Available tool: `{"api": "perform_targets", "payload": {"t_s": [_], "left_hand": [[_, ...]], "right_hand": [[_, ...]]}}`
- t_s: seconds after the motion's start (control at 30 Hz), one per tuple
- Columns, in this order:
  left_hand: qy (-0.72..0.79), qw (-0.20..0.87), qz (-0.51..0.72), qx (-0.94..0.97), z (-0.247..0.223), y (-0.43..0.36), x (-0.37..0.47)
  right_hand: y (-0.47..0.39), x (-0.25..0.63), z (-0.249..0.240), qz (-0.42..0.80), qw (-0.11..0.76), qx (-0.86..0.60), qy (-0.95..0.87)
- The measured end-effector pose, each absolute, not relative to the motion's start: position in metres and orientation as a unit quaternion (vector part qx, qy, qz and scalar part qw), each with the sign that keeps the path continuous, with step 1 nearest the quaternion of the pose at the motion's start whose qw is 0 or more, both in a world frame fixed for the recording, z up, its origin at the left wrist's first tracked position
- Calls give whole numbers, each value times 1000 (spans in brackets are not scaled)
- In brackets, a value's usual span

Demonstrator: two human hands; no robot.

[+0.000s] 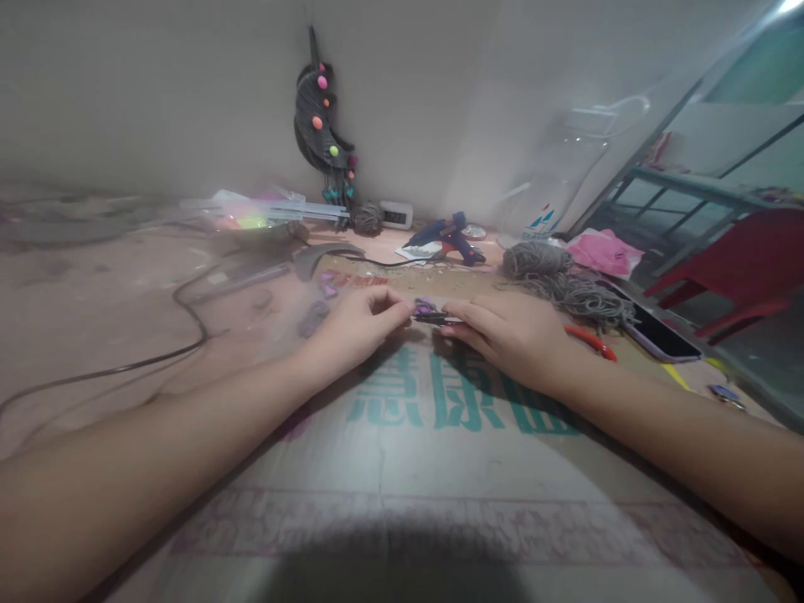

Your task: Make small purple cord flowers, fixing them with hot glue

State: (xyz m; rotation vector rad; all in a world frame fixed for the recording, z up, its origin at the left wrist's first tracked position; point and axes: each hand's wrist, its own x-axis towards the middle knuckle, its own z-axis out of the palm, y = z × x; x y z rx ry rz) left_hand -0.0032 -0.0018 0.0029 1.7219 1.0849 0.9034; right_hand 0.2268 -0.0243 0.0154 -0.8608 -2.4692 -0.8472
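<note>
In the middle of the head view, my left hand (pixel 361 322) is closed in a pinch on a small purple-and-grey yarn piece (pixel 423 306). My right hand (pixel 512 331) is wrapped around red-handled pliers (pixel 590 342). Their dark jaws point left and meet the small piece near my left fingertips. Blur hides whether they grip it. Beside my left hand lie several purple bits (pixel 327 285) and a greyish-purple lump (pixel 312 318). Both forearms rest low over a printed sheet (pixel 377 469) with green characters.
A blue glue gun (pixel 445 239) with a black cord stands behind my hands. Grey yarn (pixel 565 280) and a phone (pixel 659 327) lie to the right. Clear glue sticks (pixel 270 207) are back left. A dark crescent decoration (pixel 317 117) hangs on the wall; a red chair (pixel 734 264) stands beyond.
</note>
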Motion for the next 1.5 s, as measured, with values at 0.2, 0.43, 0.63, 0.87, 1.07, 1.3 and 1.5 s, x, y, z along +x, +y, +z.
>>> {"api": "perform_targets", "payload": {"t_s": [0.2, 0.43, 0.63, 0.87, 1.07, 1.3, 1.5], "left_hand": [[432, 435, 366, 700, 1, -1, -4], [431, 432, 369, 701, 0, -1, -4], [428, 437, 375, 697, 0, -1, -4], [427, 432, 377, 699, 1, -1, -4], [425, 435, 375, 699, -1, -1, -5], [431, 436, 371, 697, 0, -1, -4], [432, 447, 368, 692, 1, -2, -3]], "right_hand": [[-25, 226, 18, -301, 196, -297, -885], [-27, 225, 20, -285, 191, -300, -890], [-28, 226, 17, -271, 188, -302, -895], [-27, 224, 19, -294, 202, -310, -881], [-25, 228, 16, -300, 188, -317, -880], [-25, 229, 16, -307, 186, -323, -876], [-25, 228, 17, -307, 183, -319, -877]]}}
